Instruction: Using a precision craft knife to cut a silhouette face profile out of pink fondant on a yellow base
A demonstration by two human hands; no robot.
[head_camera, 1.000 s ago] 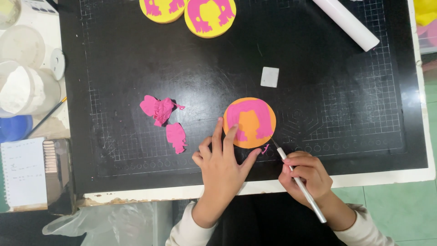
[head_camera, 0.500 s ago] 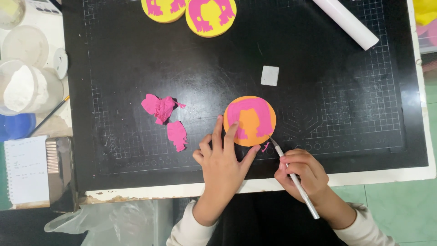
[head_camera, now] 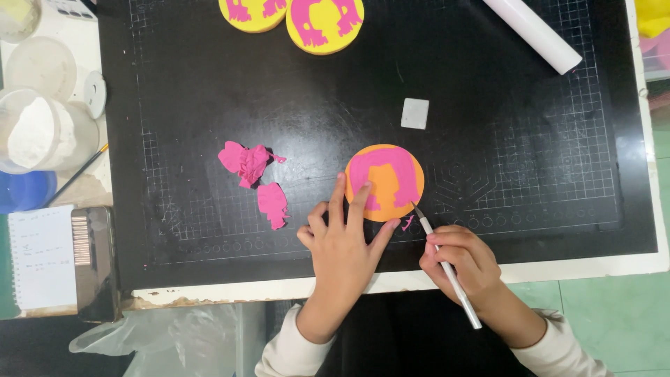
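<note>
Left hand [head_camera: 342,241], fingers spread, presses the orange-and-pink disc [head_camera: 384,182] flat on the black cutting mat [head_camera: 209,105] — steadying it — while the right hand [head_camera: 457,262] pinches a craft knife [head_camera: 447,269] at the disc's near-right edge.

A single head-worn view looks almost straight down, from fairly close above, onto a black cutting mat [head_camera: 488,160] that fills most of the frame. The counter [head_camera: 593,264] edge runs along the lower part, the person's forearms enter from the bottom centre, and green floor shows at lower right.
</note>
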